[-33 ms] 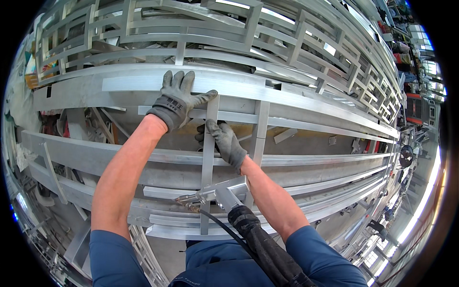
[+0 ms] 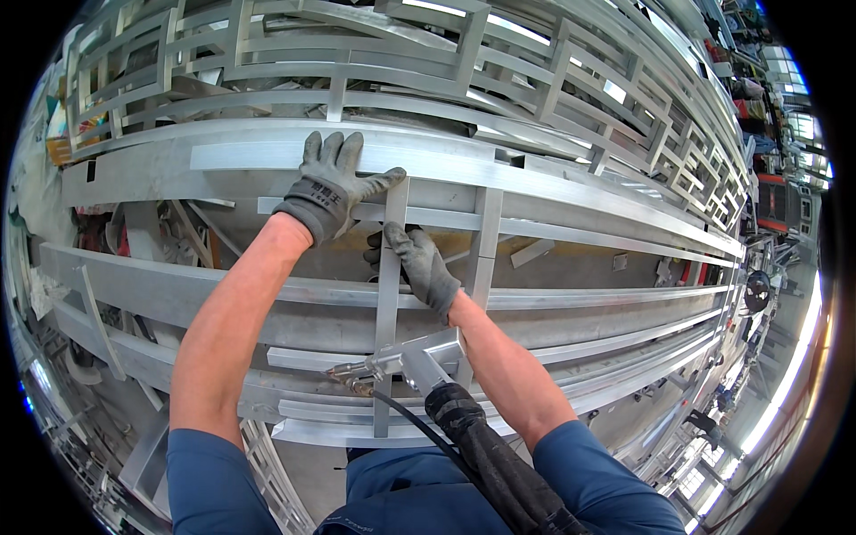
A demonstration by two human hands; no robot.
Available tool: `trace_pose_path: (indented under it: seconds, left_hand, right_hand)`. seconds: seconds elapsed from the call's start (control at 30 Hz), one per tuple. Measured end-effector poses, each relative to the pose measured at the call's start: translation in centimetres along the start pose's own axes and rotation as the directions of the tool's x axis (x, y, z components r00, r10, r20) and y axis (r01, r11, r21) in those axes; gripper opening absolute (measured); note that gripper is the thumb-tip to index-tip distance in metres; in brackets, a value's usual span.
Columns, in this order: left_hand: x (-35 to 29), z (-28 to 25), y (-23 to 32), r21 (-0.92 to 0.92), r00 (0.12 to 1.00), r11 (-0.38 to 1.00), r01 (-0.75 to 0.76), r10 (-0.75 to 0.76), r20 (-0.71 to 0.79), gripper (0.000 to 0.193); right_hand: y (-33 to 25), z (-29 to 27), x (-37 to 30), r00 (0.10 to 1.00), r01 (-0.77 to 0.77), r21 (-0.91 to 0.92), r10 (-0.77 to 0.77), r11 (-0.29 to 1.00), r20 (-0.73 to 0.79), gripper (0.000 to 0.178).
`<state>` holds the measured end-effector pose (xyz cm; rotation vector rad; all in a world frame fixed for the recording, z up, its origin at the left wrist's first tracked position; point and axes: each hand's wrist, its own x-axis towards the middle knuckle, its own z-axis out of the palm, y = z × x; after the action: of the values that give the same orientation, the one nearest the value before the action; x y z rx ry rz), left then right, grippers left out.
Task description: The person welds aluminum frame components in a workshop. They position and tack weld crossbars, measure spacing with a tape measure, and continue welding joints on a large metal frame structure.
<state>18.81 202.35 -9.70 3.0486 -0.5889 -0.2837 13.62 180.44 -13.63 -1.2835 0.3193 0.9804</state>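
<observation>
My left hand, in a grey work glove, rests with its fingers stretched out on a long aluminium bar. Its thumb points right and touches the upper end of a flat aluminium crosspiece. Lower down, my right hand, gloved alike, is closed around that crosspiece, its thumb on top and some fingers hidden beneath. The crosspiece runs toward me over several long rails. A second crosspiece stands just right of it. Across the near rails lies a metal welding gun, nozzle to the left, held by neither hand.
A black sleeved hose leads from the gun past my right forearm. Beyond the long bar lies a large aluminium lattice frame. A loose metal offcut shows between the rails. At far right stands a red-and-grey machine.
</observation>
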Motion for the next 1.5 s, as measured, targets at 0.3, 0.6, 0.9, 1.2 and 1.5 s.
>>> trace_pose_path:
  seconds: [0.3, 0.6, 0.9, 1.2, 1.5]
  left_hand:
    - [0.4, -2.0, 0.4, -0.023, 0.993, 1.000, 0.011, -0.008, 0.120, 0.101]
    - [0.5, -2.1, 0.0, -0.080, 0.996, 0.996, 0.024, -0.017, 0.086, 0.108]
    - [0.1, 0.7, -0.5, -0.087, 0.996, 0.995, 0.043, -0.050, -0.073, 0.120]
    - [-0.1, -0.4, -0.2, -0.088, 0.997, 0.994, 0.061, -0.065, -0.042, 0.115]
    - [0.3, -1.1, 0.2, -0.047, 0.997, 0.996, 0.080, -0.079, 0.019, 0.124]
  right_hand:
    - [0.7, -0.7, 0.4, 0.999, 0.018, 0.001, -0.018, 1.000, 0.036, 0.072]
    - [-3.1, -1.0, -1.6, 0.999, -0.043, -0.391, 0.035, 0.919, -0.027, 0.068]
    - [-8.3, -5.9, -14.3, 0.932, 0.349, -0.483, -0.353, 0.803, 0.087, 0.041]
    - [-11.7, -9.0, -23.9, 0.787, 0.614, -0.756, -0.097, 0.226, 0.609, 0.059]
    - [-4.1, -6.6, -22.2, 0.606, 0.785, -0.555, -0.157, 0.274, 0.780, 0.075]
